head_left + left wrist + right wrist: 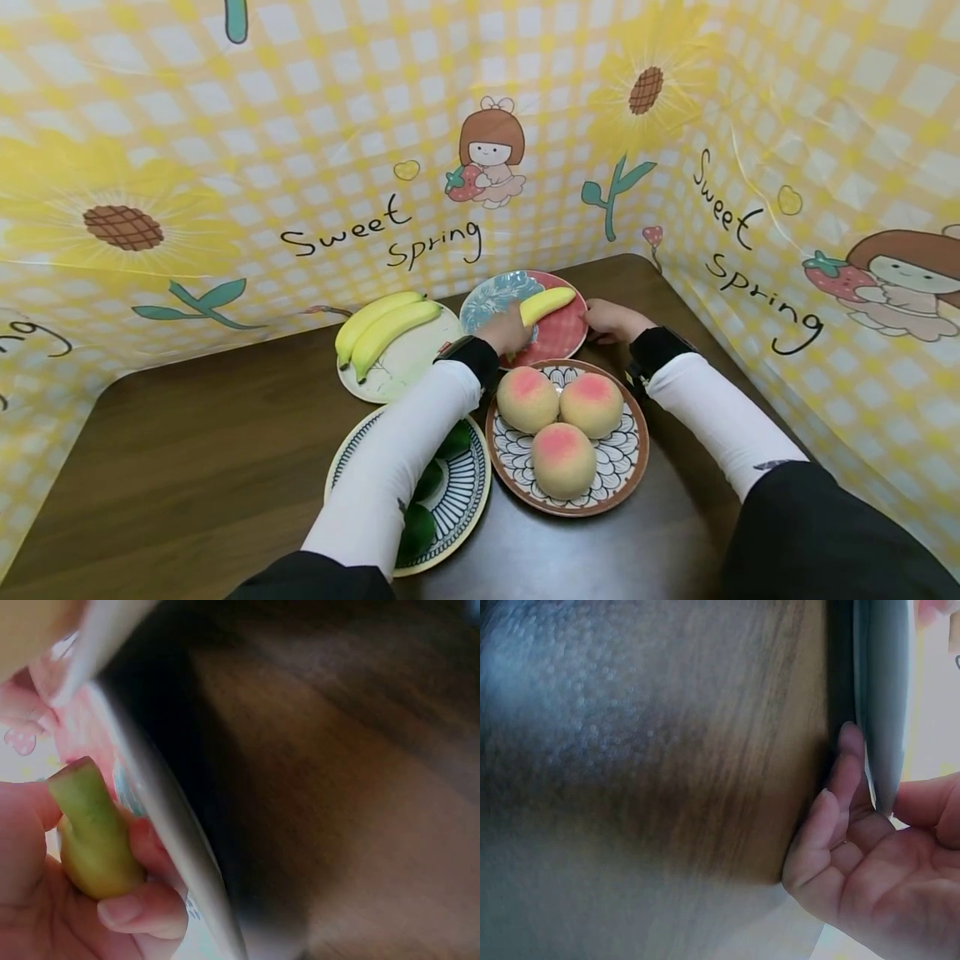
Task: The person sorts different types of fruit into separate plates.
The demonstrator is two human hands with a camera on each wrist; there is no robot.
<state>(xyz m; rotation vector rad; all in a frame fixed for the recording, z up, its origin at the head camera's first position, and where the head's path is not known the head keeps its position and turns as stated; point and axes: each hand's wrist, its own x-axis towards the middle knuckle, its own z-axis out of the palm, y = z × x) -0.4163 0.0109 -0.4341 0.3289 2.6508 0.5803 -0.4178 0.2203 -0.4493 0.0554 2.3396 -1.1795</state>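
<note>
We hold a banana (547,304) in our left hand (506,331), fingers and thumb curled round its stem end; the left wrist view shows the greenish stem (91,832) pinched between thumb and fingers. The banana lies over the red and blue plate (566,333) at the far side of the dark wooden table (187,467). Our right hand (611,321) grips the right rim of that same plate: in the right wrist view the fingers (840,795) curl under the rim (885,712) with the thumb on the other side.

Left of it, a pale plate (408,362) carries two more bananas (382,329), lying side by side. Nearer to us, a brown-rimmed patterned plate (622,467) holds three peaches (562,429), touching one another. Under our left forearm, a striped plate (461,492) holds dark green fruits (420,525), partly hidden by the sleeve.

A yellow checked backdrop (300,125) stands round the table, printed with sunflowers and a cartoon girl with a strawberry. The handwritten words "Sweet Spring" (382,237) read on the back panel, and again on the right panel (750,250).
</note>
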